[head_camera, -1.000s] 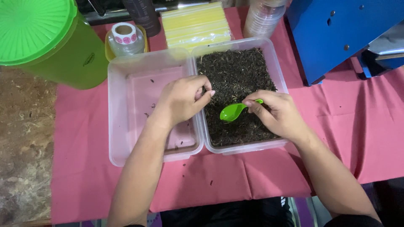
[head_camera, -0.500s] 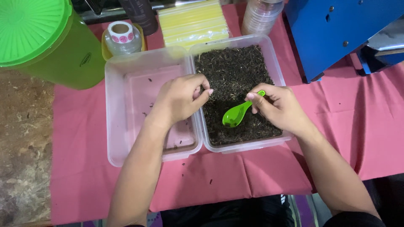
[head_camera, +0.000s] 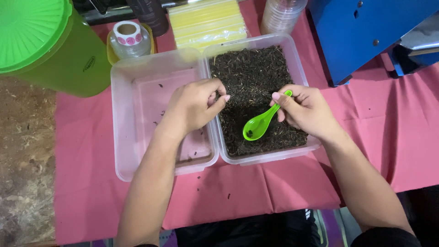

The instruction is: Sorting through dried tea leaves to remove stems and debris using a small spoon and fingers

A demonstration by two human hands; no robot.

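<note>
While right hand (head_camera: 305, 110) holds green spoon (head_camera: 259, 124) over dark leaves (head_camera: 256, 80)

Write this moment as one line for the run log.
right hand: holds green spoon over tea-leaf tub | left hand: closed at tub edge | empty tub: few crumbs

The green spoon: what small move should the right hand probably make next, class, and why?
Probably dip the green spoon lower into the dark dried leaves. The right hand holds it by the handle, bowl tilted over the leaves and nearly empty, while the left hand rests pinched at the tub's edge.
</note>
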